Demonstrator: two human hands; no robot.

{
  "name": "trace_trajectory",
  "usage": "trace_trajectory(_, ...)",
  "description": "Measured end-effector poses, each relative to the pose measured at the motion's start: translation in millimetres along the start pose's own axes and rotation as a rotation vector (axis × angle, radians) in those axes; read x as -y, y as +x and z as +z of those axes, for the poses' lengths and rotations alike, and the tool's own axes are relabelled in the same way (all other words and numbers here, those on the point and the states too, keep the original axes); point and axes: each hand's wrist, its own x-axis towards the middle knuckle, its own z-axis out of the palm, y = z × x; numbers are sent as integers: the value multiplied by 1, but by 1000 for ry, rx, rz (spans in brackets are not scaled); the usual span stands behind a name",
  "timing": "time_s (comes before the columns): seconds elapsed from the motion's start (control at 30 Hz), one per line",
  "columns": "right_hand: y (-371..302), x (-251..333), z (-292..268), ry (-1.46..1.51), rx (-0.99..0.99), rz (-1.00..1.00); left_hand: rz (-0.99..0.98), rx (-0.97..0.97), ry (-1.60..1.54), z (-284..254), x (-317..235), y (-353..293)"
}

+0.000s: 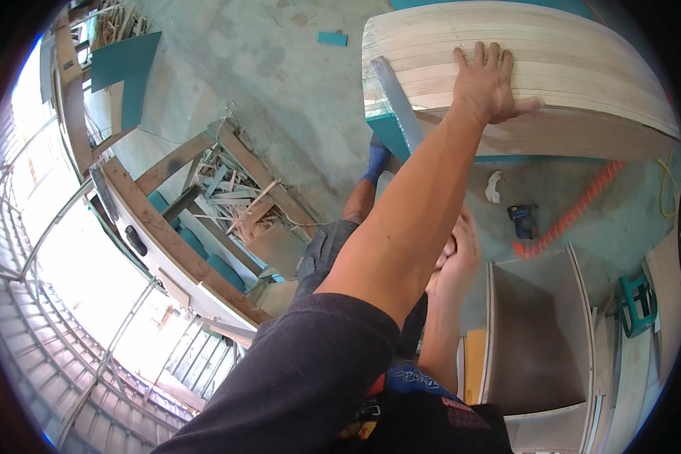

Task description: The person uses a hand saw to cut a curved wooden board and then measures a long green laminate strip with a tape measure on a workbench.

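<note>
Writing: light lettering on the blue part of the black shirt (439, 424), lower centre; smaller red and yellow marks beside it; folds and tilt make most of it hard to read
Power tool (521, 219), blue and black, on the floor (272, 83); any marking on it too small to make out

Hidden / cut off: left forearm, in a dark sleeve (303, 378), crosses the middle of the view and covers part of the right hand (463, 246); grey metal blade (398, 102) runs down behind the same forearm, so its lower end is not visible; far end of the wooden panel (575, 76) bends away near the dark fisheye rim

Hands: left hand (486, 85) laid flat on the panel, fingers spread, thumb out to the right, gripping nothing; right hand has its fingers curled, but cannot tell whether they close on the blade

Positions: panel of pale strips lies ahead, under the left hand and beyond the right; blade overlaps the panel's left end, left of the left hand; red coiled hose (575, 213) right of the power tool; open wooden box (507, 333) to the right of the right forearm
</note>
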Motion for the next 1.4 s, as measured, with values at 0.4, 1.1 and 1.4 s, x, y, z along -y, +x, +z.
trace_trajectory(0.4, 21, -7, -4, -70, -29, -45, -20, 36, -5, 3, -5, -5)
trace_trajectory(1.1, 3, 1, -14, -66, -12, 46, -10, 29, -13, 0, -1, -4)
trace_trajectory(1.4, 59, -21, 22, -209, -48, -163, 0, 57, -5, -4, -10, -1)
